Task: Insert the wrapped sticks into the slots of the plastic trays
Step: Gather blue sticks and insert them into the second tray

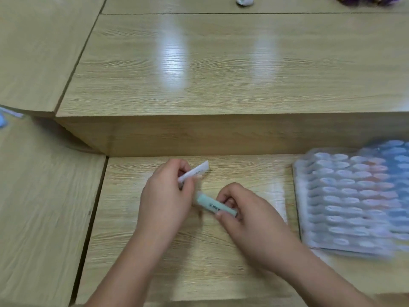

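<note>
My left hand [167,196] grips a white wrapped stick [195,171] whose free end points up and to the right. Just below it, my right hand [241,216] pinches a pale green wrapped stick [215,206] between thumb and fingers, its left end close to my left hand. Both hands hover over the lower wooden table [155,251]. To the right lies a stack of clear plastic trays [352,200] with several rows of slots, blurred, many slots showing light-coloured contents. Neither hand touches the trays.
A raised wooden shelf [199,134] forms a step right behind my hands. A small white packet [244,0] and a purple bag [371,0] sit at the far edge. A light blue item [3,120] shows at the left border.
</note>
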Tool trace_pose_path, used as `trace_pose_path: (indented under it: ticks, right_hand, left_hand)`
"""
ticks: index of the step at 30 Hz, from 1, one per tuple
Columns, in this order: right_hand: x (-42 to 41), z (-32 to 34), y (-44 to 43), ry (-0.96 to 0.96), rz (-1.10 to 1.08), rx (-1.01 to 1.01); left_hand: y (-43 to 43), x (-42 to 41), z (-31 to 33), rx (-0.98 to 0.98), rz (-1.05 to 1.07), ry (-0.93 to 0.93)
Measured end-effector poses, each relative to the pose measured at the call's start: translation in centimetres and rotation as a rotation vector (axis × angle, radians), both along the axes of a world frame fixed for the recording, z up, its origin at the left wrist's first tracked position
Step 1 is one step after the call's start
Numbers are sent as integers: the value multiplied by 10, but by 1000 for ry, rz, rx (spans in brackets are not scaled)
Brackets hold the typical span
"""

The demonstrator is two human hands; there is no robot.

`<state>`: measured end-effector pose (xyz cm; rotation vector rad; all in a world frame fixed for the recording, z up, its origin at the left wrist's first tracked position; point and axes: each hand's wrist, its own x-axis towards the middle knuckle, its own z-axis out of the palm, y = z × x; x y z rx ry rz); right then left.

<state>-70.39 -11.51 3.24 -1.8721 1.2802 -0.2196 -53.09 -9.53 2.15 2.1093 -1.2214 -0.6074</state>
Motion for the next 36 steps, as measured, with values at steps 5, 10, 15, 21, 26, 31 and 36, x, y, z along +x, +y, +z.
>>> trace_pose_path:
  ticks: [5,10,15,21,26,31,36]
  right_hand:
    - [-62,46,-2,-377,-124,255]
    - [-146,80,-16,-498,-267,191]
    - [-226,90,-35,-583,-414,66]
    - [-280,77,-41,-536,-509,23]
    - [-302,60,-43,-360,-436,-119]
    - [-311,50,-49,-401,-456,-151]
    - [-314,41,-50,-465,-438,-112]
  left_hand:
    - [-1,-43,33,-107,-99,212]
    - [-12,-105,58,-143,-157,348]
    - [-22,-164,77,-189,-218,371]
    - [-28,-217,82,-182,-330,341]
    - [-29,-242,76,-171,-364,323]
    - [-30,-260,56,-176,-466,191]
    - [-30,-268,41,-181,-593,-137]
